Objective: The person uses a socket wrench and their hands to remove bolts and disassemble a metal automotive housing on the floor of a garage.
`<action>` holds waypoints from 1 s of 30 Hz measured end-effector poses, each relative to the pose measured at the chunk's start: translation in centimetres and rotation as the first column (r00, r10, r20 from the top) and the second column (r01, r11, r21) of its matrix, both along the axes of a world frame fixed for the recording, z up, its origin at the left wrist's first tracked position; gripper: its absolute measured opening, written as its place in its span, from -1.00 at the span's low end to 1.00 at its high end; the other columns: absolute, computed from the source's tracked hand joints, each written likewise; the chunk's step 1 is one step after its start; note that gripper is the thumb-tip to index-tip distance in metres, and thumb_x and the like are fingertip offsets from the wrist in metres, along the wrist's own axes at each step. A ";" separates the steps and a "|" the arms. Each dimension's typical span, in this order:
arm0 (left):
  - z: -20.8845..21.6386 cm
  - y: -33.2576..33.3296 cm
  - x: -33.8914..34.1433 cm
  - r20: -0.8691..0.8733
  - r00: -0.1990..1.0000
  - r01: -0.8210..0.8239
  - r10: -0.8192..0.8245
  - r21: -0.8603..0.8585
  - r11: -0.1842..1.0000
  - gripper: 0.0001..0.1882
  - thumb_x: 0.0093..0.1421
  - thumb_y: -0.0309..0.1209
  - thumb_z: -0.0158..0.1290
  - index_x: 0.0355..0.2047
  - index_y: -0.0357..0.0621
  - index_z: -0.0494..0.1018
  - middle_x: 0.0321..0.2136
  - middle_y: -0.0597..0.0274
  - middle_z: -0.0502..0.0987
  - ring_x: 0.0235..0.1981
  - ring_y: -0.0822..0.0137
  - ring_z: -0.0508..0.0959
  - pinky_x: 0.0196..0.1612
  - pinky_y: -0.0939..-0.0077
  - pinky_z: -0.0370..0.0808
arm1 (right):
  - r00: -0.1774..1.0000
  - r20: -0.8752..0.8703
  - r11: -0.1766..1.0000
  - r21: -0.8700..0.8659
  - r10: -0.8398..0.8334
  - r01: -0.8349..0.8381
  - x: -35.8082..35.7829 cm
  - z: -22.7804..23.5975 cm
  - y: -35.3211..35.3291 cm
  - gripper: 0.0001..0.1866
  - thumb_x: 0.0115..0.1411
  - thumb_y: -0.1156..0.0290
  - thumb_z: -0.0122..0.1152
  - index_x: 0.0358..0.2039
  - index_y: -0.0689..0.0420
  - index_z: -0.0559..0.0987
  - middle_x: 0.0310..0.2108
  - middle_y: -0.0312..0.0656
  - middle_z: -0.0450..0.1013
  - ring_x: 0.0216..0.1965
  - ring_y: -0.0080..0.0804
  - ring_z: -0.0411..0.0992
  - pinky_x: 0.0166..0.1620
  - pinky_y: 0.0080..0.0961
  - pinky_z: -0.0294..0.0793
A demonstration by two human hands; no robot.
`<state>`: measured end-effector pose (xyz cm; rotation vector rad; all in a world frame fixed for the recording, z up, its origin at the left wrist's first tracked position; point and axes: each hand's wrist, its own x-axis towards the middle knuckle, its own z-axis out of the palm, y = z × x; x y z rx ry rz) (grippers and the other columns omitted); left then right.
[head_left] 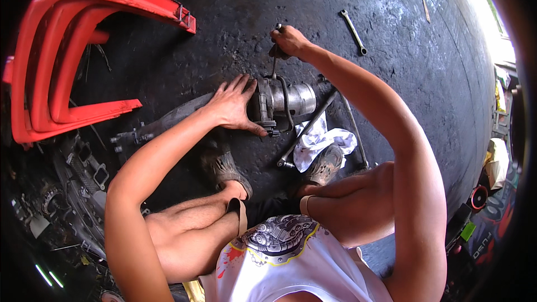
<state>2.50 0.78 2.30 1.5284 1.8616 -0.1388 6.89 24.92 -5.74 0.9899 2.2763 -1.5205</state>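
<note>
My left hand (232,103) lies with fingers spread against the left end of a metal cylindrical engine part (297,99), which looks like a throttle body on a dark pipe. The thumb presses near its lower edge. My right hand (291,42) is closed round a slim metal wrench (274,67) above the part. Its shaft runs down to the part's upper edge, where I cannot see how the tip sits. A black hose (287,98) curves over the cylinder. The long dark pipe (173,118) extends left under my left forearm.
Beyond my right hand a combination wrench (353,32) lies on the black floor. A stained white rag (313,148) and a long-handled ratchet (296,144) lie by my right shoe (324,165). Red plastic stools (42,78) stand at the left, above scattered metal parts (84,162).
</note>
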 end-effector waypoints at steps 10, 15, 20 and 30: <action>1.2 -1.1 1.4 0.048 0.995 -0.099 0.093 0.148 0.984 0.31 -0.34 0.16 0.31 0.26 -0.35 -0.10 0.27 -0.21 -0.08 0.32 -0.16 -0.13 0.24 -0.26 -0.10 | 0.993 0.108 0.997 -0.072 0.045 -0.037 -1.2 -2.1 -1.6 -0.55 0.19 0.13 -0.05 -0.36 0.33 0.54 -0.34 0.16 0.50 -0.22 0.03 0.50 -0.19 -0.24 0.49; 2.2 -0.2 1.8 0.037 0.996 -0.079 0.076 0.112 0.991 0.23 -0.32 0.06 0.31 0.24 -0.36 -0.05 0.27 -0.20 -0.07 0.32 -0.16 -0.16 0.24 -0.25 -0.10 | 0.625 0.404 0.409 0.502 0.668 -0.762 -2.1 -8.0 -0.8 -0.75 0.06 0.14 0.10 -0.49 0.01 0.62 -0.49 -0.24 0.55 -0.42 -0.28 0.55 -0.43 -0.37 0.55; 1.4 -0.5 1.0 -0.027 0.999 -0.045 0.046 0.053 0.998 0.25 -0.18 0.39 0.07 0.28 -0.29 -0.09 0.29 -0.16 -0.09 0.32 -0.11 -0.10 0.26 -0.13 -0.04 | 0.965 0.185 0.933 0.276 0.185 -0.231 -2.5 -11.6 -1.9 -0.66 0.11 0.13 -0.01 -0.42 0.12 0.61 -0.38 -0.08 0.54 -0.33 -0.16 0.53 -0.29 -0.24 0.51; -5.5 3.1 -2.5 0.257 0.944 -0.209 0.206 -0.018 0.978 0.04 0.03 0.32 -0.09 0.22 -0.37 0.05 0.18 -0.25 0.17 0.24 -0.05 0.16 0.25 0.29 0.15 | 0.975 -0.168 0.986 -0.104 -0.144 0.128 1.9 1.8 -3.1 -0.64 0.10 0.20 0.07 -0.31 0.30 0.46 -0.44 0.08 0.51 -0.34 -0.02 0.52 -0.29 -0.19 0.48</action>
